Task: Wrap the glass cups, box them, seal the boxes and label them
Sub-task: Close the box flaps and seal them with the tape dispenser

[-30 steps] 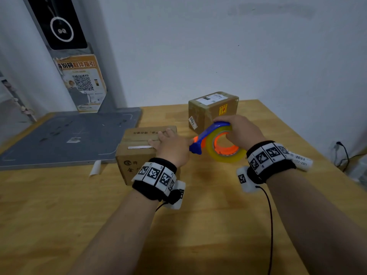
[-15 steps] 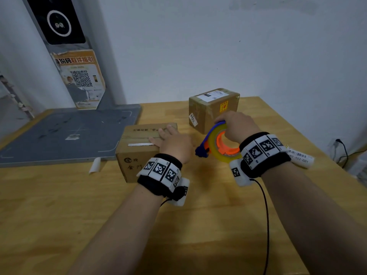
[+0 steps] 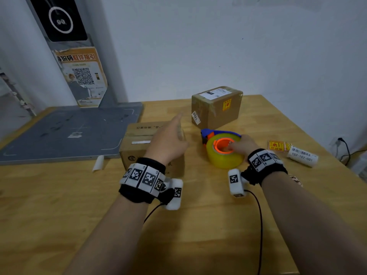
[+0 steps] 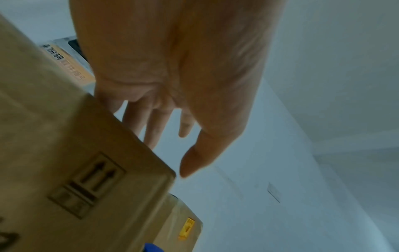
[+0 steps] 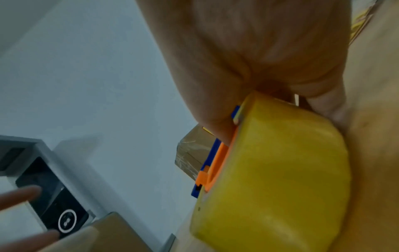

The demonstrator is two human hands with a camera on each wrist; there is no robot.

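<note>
1. The left hand hovers with straight, spread fingers over the near cardboard box at frame centre, holding nothing.
2. The right hand curls its grip around the yellow tape dispenser, which rests on the table.
3. A taped, labelled box stands behind it; label rolls lie at right.

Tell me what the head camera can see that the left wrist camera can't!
Only the head view shows the tape dispenser's yellow roll lying on the table, the right hand with fingers in its orange core, and the label roll. Only the left wrist view shows the arrows mark printed on the near box. Both show the left hand, its fingers straight over the near box, and the far taped box.
</note>
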